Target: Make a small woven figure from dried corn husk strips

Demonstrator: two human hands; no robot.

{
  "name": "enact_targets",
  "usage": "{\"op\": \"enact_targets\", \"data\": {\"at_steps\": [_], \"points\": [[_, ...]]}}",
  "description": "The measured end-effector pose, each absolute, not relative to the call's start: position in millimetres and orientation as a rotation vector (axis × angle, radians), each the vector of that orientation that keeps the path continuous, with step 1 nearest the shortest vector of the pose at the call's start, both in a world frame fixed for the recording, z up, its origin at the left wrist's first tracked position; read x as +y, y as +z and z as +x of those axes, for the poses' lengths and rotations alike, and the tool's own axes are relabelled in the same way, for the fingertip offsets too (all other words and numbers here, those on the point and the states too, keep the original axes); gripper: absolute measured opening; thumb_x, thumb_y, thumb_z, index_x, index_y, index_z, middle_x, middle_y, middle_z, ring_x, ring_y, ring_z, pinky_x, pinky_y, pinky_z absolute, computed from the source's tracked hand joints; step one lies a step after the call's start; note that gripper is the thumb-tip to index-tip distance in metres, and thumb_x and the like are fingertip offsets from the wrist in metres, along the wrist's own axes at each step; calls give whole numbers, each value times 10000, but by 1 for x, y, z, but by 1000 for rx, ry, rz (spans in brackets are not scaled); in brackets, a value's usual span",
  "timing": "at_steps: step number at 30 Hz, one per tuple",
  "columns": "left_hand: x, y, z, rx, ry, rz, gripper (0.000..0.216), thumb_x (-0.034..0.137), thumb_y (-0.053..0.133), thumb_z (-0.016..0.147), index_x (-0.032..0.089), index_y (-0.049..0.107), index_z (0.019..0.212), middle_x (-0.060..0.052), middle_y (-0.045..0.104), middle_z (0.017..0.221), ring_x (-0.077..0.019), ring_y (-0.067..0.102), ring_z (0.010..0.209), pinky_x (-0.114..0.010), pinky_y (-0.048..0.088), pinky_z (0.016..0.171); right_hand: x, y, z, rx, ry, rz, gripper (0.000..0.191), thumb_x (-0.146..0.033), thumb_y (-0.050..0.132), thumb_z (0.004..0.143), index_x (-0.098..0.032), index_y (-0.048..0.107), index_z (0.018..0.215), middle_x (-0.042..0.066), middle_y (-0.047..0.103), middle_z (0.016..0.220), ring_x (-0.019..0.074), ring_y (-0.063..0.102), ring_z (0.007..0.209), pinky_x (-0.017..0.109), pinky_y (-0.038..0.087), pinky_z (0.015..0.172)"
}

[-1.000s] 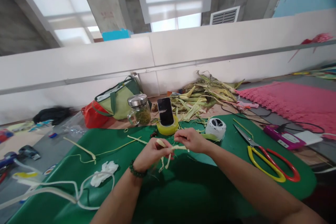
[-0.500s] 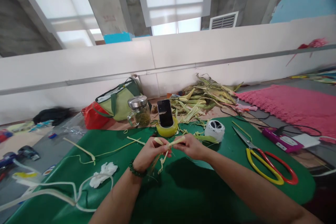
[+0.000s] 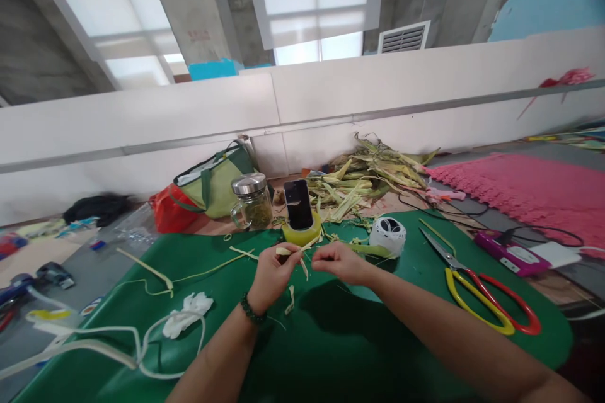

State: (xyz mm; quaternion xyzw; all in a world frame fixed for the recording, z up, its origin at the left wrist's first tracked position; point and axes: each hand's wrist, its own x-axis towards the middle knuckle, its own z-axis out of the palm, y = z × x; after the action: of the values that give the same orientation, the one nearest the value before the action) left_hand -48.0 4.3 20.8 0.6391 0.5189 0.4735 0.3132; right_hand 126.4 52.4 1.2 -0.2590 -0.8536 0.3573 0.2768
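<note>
My left hand (image 3: 273, 276), with a dark beaded bracelet on the wrist, is closed on a pale corn husk strip (image 3: 309, 244). The strip's ends stick out past the thumb, one up to the right and one downward. Just right of it, apart from the strip, my right hand (image 3: 347, 262) is pinched shut; whatever may be between its fingertips is too small to make out. Below the hands a short curled husk piece (image 3: 290, 300) lies on the green mat (image 3: 331, 352). Behind them a phone (image 3: 298, 203) leans upright in a yellow tape roll (image 3: 302, 236).
Scissors (image 3: 466, 283) and a white string roll (image 3: 388, 236) lie to the right. A glass jar (image 3: 255, 204), a green bag (image 3: 212, 186) and a husk pile (image 3: 368, 170) stand at the back. Left are crumpled tissue (image 3: 186, 313), white cords (image 3: 108, 329) and a loose husk strip (image 3: 146, 267).
My right hand has let go of the husk strip and drawn slightly to the right. The left hand keeps the strip. The curled piece below now lies apart from the hands.
</note>
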Motion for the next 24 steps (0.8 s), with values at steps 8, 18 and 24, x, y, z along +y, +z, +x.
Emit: {"op": "enact_targets", "data": {"at_steps": [8,18,24], "points": [[0,22,-45,1126,917,1657,180,307,639,714,144,691,660,-47,665,573,-160,579,532,-249,437,542,55,13,131,-2328,864,-675,217,-249,503,810,-147,604,648,-10,522,561,105,447,535,200,337,510],[-3,20,-42,1217,787,1811,128,213,643,689,149,671,582,-37,642,537,-149,546,515,-242,399,523,42,7,130,-2350,594,-788,226,-230,498,818,-157,599,629,-3,521,561,109,426,524,223,283,517],[5,24,-42,1170,1304,1339,259,372,745,631,129,654,636,-26,636,536,-151,585,535,-258,460,564,44,1,130,-2269,839,-736,213,-220,501,814,-147,623,656,-8,546,569,102,446,527,208,295,514]]}}
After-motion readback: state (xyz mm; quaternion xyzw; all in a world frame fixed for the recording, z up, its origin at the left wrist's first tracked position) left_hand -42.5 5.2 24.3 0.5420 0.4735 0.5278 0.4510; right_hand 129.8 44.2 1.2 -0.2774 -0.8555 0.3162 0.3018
